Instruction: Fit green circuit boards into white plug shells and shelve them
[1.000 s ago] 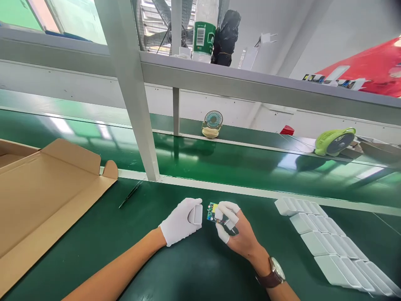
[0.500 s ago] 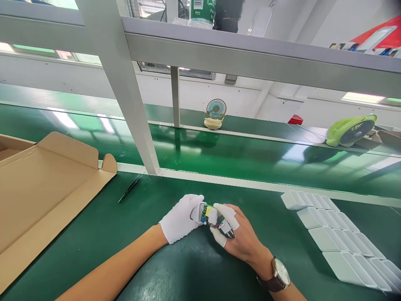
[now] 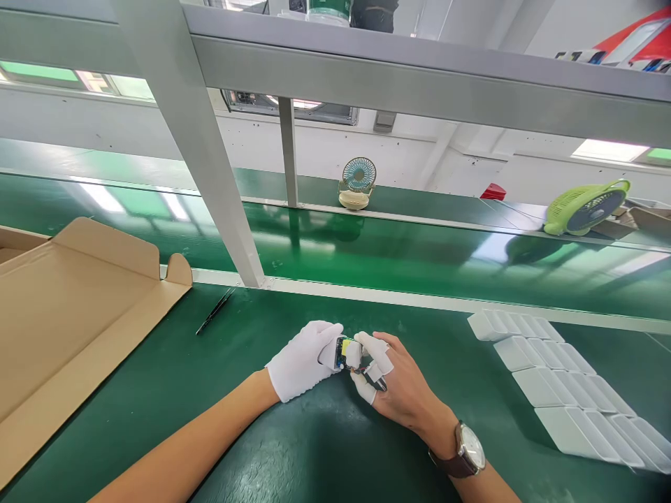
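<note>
My left hand (image 3: 305, 362), in a white glove, is closed around a white plastic housing (image 3: 328, 353). A small circuit board (image 3: 346, 353) with a yellow part and a white block sits at the housing's open end. My right hand (image 3: 401, 381), with white finger cots on some fingers, pinches the board's right end between thumb and fingers. A white piece with dark prongs (image 3: 375, 375), like a plug end, lies under the right fingers, seemingly joined to the board by short wires. How deep the board goes into the housing cannot be made out.
Black tweezers (image 3: 214, 311) lie on the green table (image 3: 235, 433). A cardboard box (image 3: 78, 300) stands at left. Several rows of white plastic housings (image 3: 560, 388) are on the right. A grey post (image 3: 210, 161) rises behind the hands. A small fan (image 3: 358, 183) and a green fan (image 3: 584, 207) stand farther back.
The board appears slightly closer to the housing in my left hand, my right hand having shifted a little left. The whole view has also shifted slightly.
</note>
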Demonstrator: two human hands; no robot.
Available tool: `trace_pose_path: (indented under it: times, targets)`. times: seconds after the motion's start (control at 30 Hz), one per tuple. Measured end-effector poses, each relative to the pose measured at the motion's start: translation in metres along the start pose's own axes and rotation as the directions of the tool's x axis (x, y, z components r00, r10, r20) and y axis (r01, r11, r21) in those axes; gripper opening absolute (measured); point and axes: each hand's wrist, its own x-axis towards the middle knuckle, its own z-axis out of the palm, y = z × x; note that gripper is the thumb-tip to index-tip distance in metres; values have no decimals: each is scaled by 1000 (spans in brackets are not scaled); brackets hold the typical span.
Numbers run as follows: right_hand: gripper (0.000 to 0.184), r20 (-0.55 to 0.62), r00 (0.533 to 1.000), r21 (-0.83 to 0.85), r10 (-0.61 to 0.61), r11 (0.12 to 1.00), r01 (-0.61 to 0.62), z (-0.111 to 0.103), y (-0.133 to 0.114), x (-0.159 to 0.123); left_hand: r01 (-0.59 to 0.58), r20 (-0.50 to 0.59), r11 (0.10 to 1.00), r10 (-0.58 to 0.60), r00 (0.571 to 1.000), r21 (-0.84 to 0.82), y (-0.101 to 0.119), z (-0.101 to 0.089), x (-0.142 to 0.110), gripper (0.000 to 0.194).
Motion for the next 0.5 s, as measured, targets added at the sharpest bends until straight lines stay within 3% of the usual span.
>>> trace_pose_path:
  times: [0.13,0.5]
  targets:
    - [72,25,1000,-17,-11,1000,12,0,0,0,-21,-12,1000,21,1000,18,0,0,1,66]
    - [73,-45,997,-50,-66,997,63,-4,-3,2,40,-1,999,-40,999,24,12,-5,7,52]
